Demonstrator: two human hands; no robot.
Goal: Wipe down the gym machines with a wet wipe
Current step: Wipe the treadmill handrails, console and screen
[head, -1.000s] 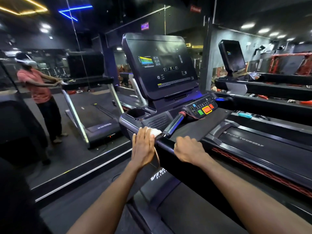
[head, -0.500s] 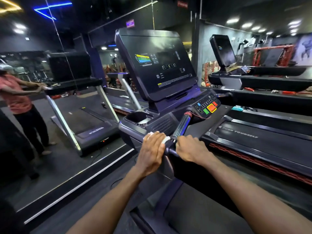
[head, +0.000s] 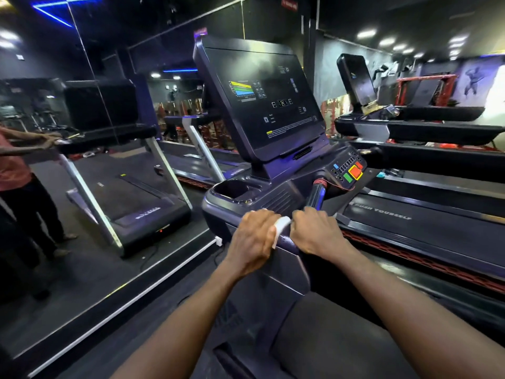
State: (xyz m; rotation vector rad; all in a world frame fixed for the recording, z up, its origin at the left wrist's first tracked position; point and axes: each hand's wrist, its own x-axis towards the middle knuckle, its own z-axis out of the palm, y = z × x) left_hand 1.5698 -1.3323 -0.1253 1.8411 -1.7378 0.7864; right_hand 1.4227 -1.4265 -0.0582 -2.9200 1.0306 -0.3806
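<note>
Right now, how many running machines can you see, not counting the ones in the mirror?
2. The near treadmill sits under both hands; the second treadmill stands to its right. More may be hidden beyond.

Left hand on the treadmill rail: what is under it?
A white wet wipe shows under the left hand, pressed against the dark treadmill handrail. Most of the wipe is covered.

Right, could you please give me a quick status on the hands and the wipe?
Left hand gripping white wipe against the treadmill handrail. Right hand holding the rail beside it. Nothing in the way.
</note>
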